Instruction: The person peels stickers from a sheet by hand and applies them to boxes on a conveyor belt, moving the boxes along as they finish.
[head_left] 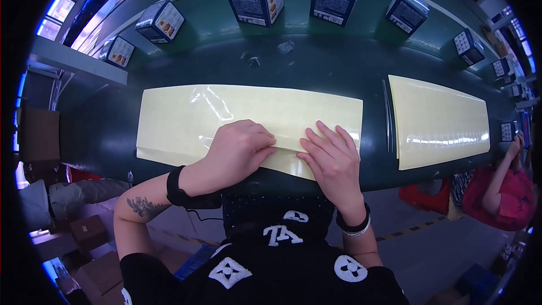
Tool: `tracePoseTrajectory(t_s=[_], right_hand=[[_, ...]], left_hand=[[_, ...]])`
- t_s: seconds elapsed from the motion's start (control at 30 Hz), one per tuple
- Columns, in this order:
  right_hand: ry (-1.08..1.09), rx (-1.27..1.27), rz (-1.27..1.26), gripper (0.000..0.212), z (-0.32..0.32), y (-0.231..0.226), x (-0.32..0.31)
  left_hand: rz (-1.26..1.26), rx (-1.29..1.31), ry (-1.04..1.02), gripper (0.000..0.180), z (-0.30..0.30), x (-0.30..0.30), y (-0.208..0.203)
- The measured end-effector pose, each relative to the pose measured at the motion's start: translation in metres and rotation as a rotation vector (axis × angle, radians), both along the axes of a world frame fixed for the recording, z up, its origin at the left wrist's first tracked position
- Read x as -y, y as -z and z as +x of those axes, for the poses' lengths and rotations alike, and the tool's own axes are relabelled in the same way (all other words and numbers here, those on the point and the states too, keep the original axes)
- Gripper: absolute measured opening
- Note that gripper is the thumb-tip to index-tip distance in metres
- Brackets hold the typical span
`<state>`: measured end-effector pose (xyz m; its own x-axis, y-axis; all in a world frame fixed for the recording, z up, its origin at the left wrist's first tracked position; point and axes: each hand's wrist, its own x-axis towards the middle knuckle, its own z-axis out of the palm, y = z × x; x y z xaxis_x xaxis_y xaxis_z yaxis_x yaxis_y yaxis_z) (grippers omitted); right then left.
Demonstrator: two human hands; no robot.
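A glossy pale yellow sheet (pixel 169 118) lies wide across the dark green bench in front of me. Its near edge is lifted and creased between my hands. My left hand (pixel 240 149) is closed, with thumb and fingertips pinching the sheet near its middle. To the right of that fold, my right hand (pixel 333 161) rests on the sheet with its fingers spread, thumb close to the raised part. What lies under the left fingertips is too small to make out.
More yellow sheets (pixel 443 121) lie stacked to the right, beside thin dark strips (pixel 387 116). Several blue boxes, one of them a tall box (pixel 255 0), line the far side. At the far right, a person in red (pixel 499 197) reaches toward a small box (pixel 508 131).
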<state>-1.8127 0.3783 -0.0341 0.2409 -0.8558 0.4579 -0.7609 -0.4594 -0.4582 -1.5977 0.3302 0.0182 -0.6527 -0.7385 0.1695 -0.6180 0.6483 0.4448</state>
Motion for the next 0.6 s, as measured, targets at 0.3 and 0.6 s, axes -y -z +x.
tracePoseTrajectory(t_s=[0.3,0.6], right_hand=[[-0.003,0.062,0.034,0.021,-0.010,0.001,-0.001],[0.001,0.082,0.050,0.021,-0.017,0.002,0.000]], left_hand=[[0.025,-0.153,-0.100,0.010,-0.011,-0.011,0.004],[-0.087,-0.122,0.012,0.013,-0.017,-0.016,-0.001]])
